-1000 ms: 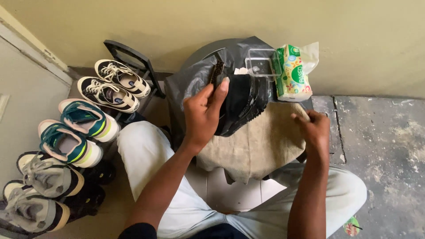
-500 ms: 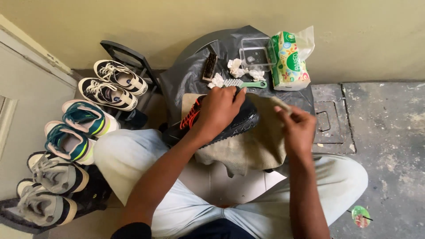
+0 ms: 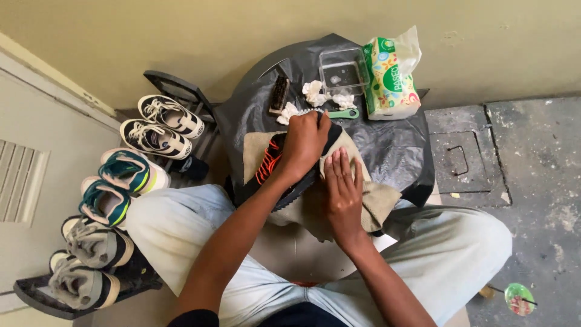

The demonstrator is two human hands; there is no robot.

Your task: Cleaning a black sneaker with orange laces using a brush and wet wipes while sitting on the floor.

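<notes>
**Black sneaker on the cloth, both hands on it**

My left hand (image 3: 304, 140) is clamped over the top of the black sneaker (image 3: 284, 175), fingers curled round the upper, grip closed on the shoe. The shoe w/ orange laces (image 3: 267, 162) lies tilted on the tan cloth (image 3: 376, 203), right in front of me on the round table (image 3: 393, 151) covered in black plastic. My right hand (image 3: 343, 192) lies flat, fingers straight and together, palm down on the cloth just beside the shoe at its 4 o'clock; it holds nothing, just presses the fabric against the sole side.

At 12 o'clock from the shoe: a green-handled brush (image 3: 342, 113), crumpled white tissues (image 3: 315, 92) and a dark bristle brush (image 3: 279, 94) at approx 11. A clear plastic box (image 3: 342, 72) and a green tissue pack (image 3: 390, 77) sit further out, at 1 o'clock by the wall.

Judging by this, I'm in the wiping/drying step: shoe steadied w/ the left, cloth worked w/ the right. Next move prob. calls for gathering cloth into the right palm and rubbing along the sole edge while the left keeps the shoe from rolling.

At 9 o'clock, well apart, a rack (image 3: 175, 85) holds pairs of sneakers: white-black (image 3: 160, 124), teal (image 3: 121, 184), grey (image 3: 91, 260).
</notes>
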